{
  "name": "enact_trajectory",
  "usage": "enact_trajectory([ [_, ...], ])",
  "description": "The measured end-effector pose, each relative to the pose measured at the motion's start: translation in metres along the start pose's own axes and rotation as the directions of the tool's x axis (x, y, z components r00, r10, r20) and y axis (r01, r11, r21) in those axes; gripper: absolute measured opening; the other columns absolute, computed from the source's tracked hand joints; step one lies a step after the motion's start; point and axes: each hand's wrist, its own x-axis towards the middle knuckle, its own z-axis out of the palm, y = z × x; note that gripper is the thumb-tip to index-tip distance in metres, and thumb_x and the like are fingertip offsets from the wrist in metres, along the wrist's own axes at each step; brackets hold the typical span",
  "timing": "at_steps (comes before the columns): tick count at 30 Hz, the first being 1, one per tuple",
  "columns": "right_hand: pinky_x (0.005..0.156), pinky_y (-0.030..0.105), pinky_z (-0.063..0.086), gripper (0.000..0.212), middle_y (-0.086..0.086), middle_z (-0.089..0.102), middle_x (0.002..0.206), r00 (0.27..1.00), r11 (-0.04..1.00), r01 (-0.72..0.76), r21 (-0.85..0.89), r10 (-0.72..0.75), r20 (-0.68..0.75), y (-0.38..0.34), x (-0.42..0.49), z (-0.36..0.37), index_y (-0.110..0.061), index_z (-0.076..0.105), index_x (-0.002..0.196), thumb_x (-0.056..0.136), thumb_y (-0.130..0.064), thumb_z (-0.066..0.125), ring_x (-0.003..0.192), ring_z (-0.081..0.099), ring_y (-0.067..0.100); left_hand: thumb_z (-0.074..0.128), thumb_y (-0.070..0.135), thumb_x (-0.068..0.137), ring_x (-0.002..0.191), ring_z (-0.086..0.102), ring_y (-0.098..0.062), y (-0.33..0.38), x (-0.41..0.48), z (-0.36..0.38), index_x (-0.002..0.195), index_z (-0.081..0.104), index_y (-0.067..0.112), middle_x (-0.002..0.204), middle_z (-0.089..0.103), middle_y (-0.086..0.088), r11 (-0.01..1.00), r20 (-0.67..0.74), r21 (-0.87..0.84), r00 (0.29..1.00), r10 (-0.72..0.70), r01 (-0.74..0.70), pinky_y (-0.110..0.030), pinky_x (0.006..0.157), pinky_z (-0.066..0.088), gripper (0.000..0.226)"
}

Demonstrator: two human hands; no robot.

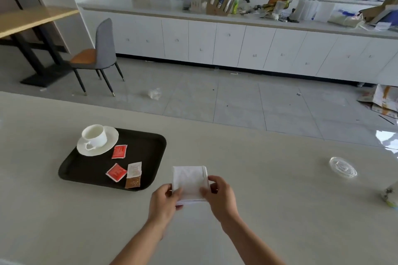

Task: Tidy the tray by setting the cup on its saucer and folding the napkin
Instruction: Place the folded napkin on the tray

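Both hands pinch the white napkin (189, 183) just right of the black tray (150, 146), over the counter; the left hand (164, 201) nips its near-left edge between thumb and fingers, the right hand (220, 197) its right edge (already folded small); the cup (94, 135) sits on its saucer (109, 142) at the tray's far-left corner.

No readable text anywhere (print on the red sachets (119, 151) too blurred).

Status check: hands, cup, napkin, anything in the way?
Left hand and right hand both pinching napkin, folded, off tray. Cup on saucer. Nothing in the way.
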Motion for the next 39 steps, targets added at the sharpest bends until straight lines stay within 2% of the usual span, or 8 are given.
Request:
enact_trajectory([
  [4, 0.069, 0.031, 0.062, 0.034, 0.007, 0.071, 0.088, 0.999, 0.976, -0.027, 0.214, 0.017, 0.048, -0.019, 0.004, 0.037, -0.024, 0.068, 0.109, 0.080, -0.005, 0.069, 0.078, 0.073, 0.019, 0.069, 0.016, 0.086, 0.080, 0.071, -0.028, 0.012, 0.020, -0.037, 0.093, 0.069, 0.014, 0.089, 0.071, -0.012, 0.997, -0.008, -0.071, 1.000, 0.002, -0.002, -0.037, 0.064, 0.061, 0.007],
  [8, 0.066, 0.028, 0.060, 0.037, 0.007, 0.072, 0.089, 1.000, 0.968, -0.023, 0.250, 0.022, 0.004, -0.039, 0.011, 0.082, -0.023, 0.068, 0.111, 0.080, -0.004, 0.071, 0.079, 0.073, 0.019, 0.070, 0.016, 0.086, 0.076, 0.072, -0.024, 0.026, 0.048, -0.080, 0.095, 0.071, 0.014, 0.087, 0.072, -0.010, 0.999, 0.021, -0.038, 0.999, 0.028, -0.027, -0.033, 0.061, 0.060, 0.009],
  [14, 0.068, 0.034, 0.061, 0.039, -0.002, 0.072, 0.084, 0.993, 0.997, -0.034, 0.063, 0.041, -0.110, -0.071, 0.025, 0.149, -0.029, 0.064, 0.114, 0.080, -0.012, 0.070, 0.072, 0.071, 0.015, 0.070, 0.021, 0.085, 0.065, 0.072, -0.018, 0.044, 0.096, -0.137, 0.091, 0.067, 0.025, 0.082, 0.072, -0.005, 0.994, 0.068, 0.089, 0.996, 0.053, -0.059, -0.034, 0.056, 0.061, 0.007],
  [20, 0.059, 0.018, 0.047, 0.038, -0.010, 0.069, 0.081, 0.979, 0.995, -0.055, -0.089, 0.036, -0.198, -0.097, 0.045, 0.190, -0.033, 0.064, 0.117, 0.081, -0.021, 0.070, 0.070, 0.064, 0.004, 0.068, 0.026, 0.084, 0.078, 0.070, -0.025, 0.055, 0.145, -0.169, 0.089, 0.070, 0.016, 0.083, 0.072, -0.006, 0.957, 0.168, 0.272, 0.984, 0.059, -0.103, -0.049, 0.070, 0.060, 0.011],
  [25, 0.068, 0.025, 0.056, 0.039, -0.007, 0.067, 0.087, 0.968, 0.989, -0.126, -0.081, 0.105, -0.228, -0.100, 0.070, 0.205, -0.031, 0.062, 0.118, 0.082, -0.020, 0.072, 0.078, 0.065, 0.008, 0.059, 0.020, 0.082, 0.085, 0.067, -0.018, 0.068, 0.175, -0.171, 0.106, 0.066, 0.022, 0.093, 0.069, 0.001, 0.946, 0.166, 0.312, 0.985, 0.041, -0.092, -0.045, 0.076, 0.060, 0.025],
  [28, 0.063, 0.019, 0.050, 0.042, -0.008, 0.067, 0.088, 0.967, 0.983, -0.140, -0.119, 0.110, -0.228, -0.098, 0.088, 0.210, -0.028, 0.061, 0.123, 0.083, -0.021, 0.071, 0.077, 0.065, 0.006, 0.060, 0.014, 0.084, 0.087, 0.065, -0.017, 0.068, 0.190, -0.166, 0.112, 0.059, 0.023, 0.097, 0.065, 0.004, 0.939, 0.146, 0.335, 0.989, 0.034, -0.082, -0.044, 0.077, 0.060, 0.030],
  [34, 0.055, 0.010, 0.039, 0.044, -0.012, 0.066, 0.089, 0.965, 0.957, -0.179, -0.229, 0.125, -0.230, -0.097, 0.121, 0.218, -0.025, 0.060, 0.128, 0.085, -0.022, 0.067, 0.075, 0.061, 0.001, 0.064, 0.019, 0.088, 0.082, 0.063, -0.013, 0.060, 0.216, -0.156, 0.118, 0.056, 0.020, 0.094, 0.065, 0.003, 0.852, 0.148, 0.505, 0.986, 0.077, -0.142, -0.020, 0.057, 0.043, 0.031],
  [39, 0.076, 0.029, 0.052, 0.048, -0.002, 0.071, 0.104, 0.969, 0.926, -0.167, -0.338, 0.090, -0.231, -0.093, 0.137, 0.226, -0.026, 0.055, 0.133, 0.086, -0.021, 0.062, 0.092, 0.066, 0.019, 0.064, 0.019, 0.088, 0.082, 0.062, -0.013, 0.055, 0.232, -0.152, 0.117, 0.055, 0.020, 0.093, 0.064, 0.004, 0.765, 0.161, 0.607, 0.976, 0.146, -0.215, -0.021, 0.058, 0.044, 0.030],
])
